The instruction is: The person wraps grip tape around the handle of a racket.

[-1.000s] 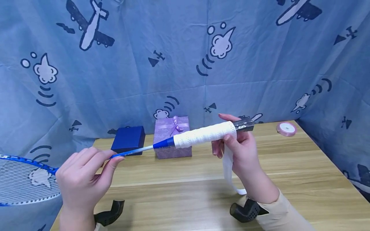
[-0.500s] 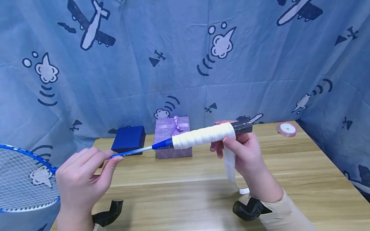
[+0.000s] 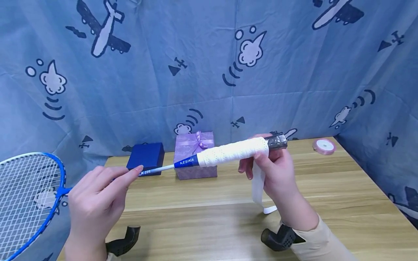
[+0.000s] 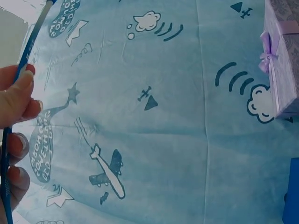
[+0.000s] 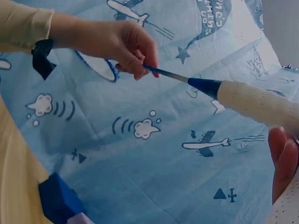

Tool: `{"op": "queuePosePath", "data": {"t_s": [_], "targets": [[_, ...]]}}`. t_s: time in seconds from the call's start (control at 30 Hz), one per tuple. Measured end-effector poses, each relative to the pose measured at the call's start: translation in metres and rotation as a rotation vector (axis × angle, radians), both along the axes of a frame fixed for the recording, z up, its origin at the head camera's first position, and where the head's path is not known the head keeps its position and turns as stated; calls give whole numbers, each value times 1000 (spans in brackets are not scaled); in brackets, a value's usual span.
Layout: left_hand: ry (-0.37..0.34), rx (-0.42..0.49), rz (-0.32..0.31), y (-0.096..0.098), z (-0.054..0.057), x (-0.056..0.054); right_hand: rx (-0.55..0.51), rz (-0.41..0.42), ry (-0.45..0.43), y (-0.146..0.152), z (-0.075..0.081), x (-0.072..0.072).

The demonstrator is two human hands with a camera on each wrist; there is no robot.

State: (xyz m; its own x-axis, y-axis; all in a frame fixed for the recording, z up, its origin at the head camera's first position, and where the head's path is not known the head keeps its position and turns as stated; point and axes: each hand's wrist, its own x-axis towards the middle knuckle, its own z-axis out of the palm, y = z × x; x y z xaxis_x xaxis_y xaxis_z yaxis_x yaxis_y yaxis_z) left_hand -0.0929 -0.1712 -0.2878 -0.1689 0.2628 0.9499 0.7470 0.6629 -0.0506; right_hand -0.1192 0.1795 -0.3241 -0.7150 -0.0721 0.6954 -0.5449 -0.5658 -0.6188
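Note:
A blue and white badminton racket (image 3: 187, 162) is held above the table, its strung head at the far left and its handle to the right. White perforated grip tape (image 3: 233, 150) is wound round most of the handle; the black butt end (image 3: 277, 141) is bare. My left hand (image 3: 98, 197) pinches the thin shaft (image 4: 21, 70) between thumb and fingers. Near the butt, my right hand (image 3: 272, 170) holds the handle, thumb pressing the tape at its last turn. The tape's loose tail (image 3: 258, 185) hangs from there toward the table.
On the wooden table (image 3: 196, 224) at the back stand a dark blue box (image 3: 146, 155) and a purple gift box (image 3: 196, 173) with a bow. A pink-edged ribbon roll (image 3: 324, 146) lies at the right rear. A patterned blue curtain (image 3: 209, 72) hangs behind.
The racket has turned about its shaft: its strung head now faces me more and the lettering on the cone has come round. My left thumb has rolled over the shaft.

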Motion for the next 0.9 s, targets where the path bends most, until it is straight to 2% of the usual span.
{"op": "queuePosePath", "data": {"t_s": [0.13,0.23,0.37,0.5,0.73,0.9], "targets": [[-35,-9,5,-2,1,2,20,63,46,3,0,-2],[-55,-19,21,-1,3,3,14,78,53,4,0,-2],[-85,-51,57,0,6,5,-20,36,-7,4,-1,0],[-85,-70,83,2,5,5,-43,-22,-61,1,-2,4],[0,-16,62,1,1,2,0,-113,-24,-2,1,8],[0,-13,64,3,4,3,14,-126,-37,-3,2,8]]}}
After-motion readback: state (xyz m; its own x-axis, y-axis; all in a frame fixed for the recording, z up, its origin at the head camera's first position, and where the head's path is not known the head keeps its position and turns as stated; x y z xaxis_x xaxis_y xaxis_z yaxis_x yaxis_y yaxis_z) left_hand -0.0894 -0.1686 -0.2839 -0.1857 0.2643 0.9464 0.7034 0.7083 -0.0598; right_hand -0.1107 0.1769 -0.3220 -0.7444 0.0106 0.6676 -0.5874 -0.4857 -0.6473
